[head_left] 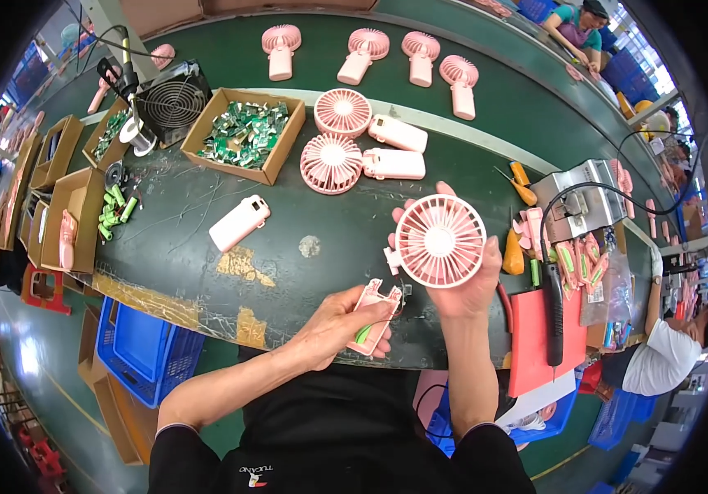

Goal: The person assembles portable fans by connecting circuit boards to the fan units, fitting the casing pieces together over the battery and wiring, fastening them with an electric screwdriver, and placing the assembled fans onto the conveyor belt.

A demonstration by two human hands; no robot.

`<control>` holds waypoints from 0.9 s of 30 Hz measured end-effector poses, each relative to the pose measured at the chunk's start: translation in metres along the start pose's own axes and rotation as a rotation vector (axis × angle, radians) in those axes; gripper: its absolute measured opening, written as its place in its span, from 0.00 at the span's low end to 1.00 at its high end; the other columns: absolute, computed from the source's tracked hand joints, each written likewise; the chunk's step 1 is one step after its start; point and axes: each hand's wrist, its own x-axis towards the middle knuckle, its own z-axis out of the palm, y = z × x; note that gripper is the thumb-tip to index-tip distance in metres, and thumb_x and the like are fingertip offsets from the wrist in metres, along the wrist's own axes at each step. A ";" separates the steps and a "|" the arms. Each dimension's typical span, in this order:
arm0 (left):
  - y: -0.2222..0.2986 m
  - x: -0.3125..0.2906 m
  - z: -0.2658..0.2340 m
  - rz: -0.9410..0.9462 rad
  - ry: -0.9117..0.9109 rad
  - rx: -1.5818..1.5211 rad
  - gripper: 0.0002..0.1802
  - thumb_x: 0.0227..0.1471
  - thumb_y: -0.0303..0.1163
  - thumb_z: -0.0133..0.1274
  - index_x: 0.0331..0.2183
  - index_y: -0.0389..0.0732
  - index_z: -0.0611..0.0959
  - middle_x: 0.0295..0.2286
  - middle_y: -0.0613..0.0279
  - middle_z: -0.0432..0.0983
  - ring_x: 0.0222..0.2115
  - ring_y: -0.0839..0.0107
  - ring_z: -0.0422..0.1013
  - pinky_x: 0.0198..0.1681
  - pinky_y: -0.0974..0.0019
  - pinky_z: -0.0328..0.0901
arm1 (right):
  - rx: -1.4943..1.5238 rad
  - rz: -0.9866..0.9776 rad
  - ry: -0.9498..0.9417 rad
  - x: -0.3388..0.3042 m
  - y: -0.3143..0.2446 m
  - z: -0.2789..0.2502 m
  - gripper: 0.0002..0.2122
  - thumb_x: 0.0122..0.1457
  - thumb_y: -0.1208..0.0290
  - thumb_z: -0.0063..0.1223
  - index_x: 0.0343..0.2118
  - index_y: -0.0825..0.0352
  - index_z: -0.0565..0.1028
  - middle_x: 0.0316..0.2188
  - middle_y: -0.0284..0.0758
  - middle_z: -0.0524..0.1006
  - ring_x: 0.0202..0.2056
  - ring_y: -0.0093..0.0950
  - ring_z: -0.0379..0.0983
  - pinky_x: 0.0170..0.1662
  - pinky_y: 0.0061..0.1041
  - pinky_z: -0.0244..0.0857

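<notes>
My left hand (329, 329) is closed round an opened pink fan handle shell (373, 306), with a green battery (363, 334) and thin wires showing in it. Resting on the palm of my right hand (469, 296) is a round pink fan head (440, 240), its grille facing up and my fingers curled round its rim. The fan head's small hinge points toward the handle shell. Ahead lie two more fan heads (342, 113) beside two closed handles (395, 164). A loose pink handle shell (239, 223) lies on the bench to the left.
A cardboard box (272, 170) of green circuit boards stands at the back left, near a solder reel (139, 138) and black fan unit (174, 103). Loose green batteries (113, 216) lie left. At right are orange-handled screwdrivers (514, 257) and a black-handled tool (552, 317). Finished fans (281, 51) line the belt.
</notes>
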 end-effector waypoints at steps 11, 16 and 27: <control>0.006 -0.005 -0.011 0.136 0.171 -0.094 0.15 0.56 0.39 0.56 0.37 0.37 0.76 0.24 0.62 0.75 0.22 0.75 0.73 0.25 0.72 0.70 | 0.125 -0.053 0.025 -0.028 -0.014 0.007 0.48 0.50 0.42 0.58 0.66 0.65 0.46 0.60 0.57 0.58 0.60 0.52 0.58 0.54 0.57 0.62; 0.008 0.003 -0.004 0.262 0.297 -0.062 0.12 0.53 0.37 0.59 0.33 0.39 0.77 0.21 0.68 0.73 0.19 0.80 0.69 0.20 0.76 0.63 | 0.107 0.044 -0.146 -0.050 0.004 0.028 0.48 0.47 0.42 0.61 0.65 0.65 0.51 0.57 0.59 0.61 0.58 0.54 0.61 0.51 0.60 0.66; 0.014 -0.020 -0.015 0.161 0.014 0.109 0.16 0.53 0.27 0.53 0.44 0.35 0.72 0.26 0.61 0.75 0.21 0.76 0.72 0.21 0.73 0.67 | -0.090 0.088 -0.117 0.002 0.004 0.020 0.44 0.53 0.45 0.54 0.65 0.68 0.49 0.58 0.58 0.60 0.58 0.54 0.61 0.52 0.55 0.67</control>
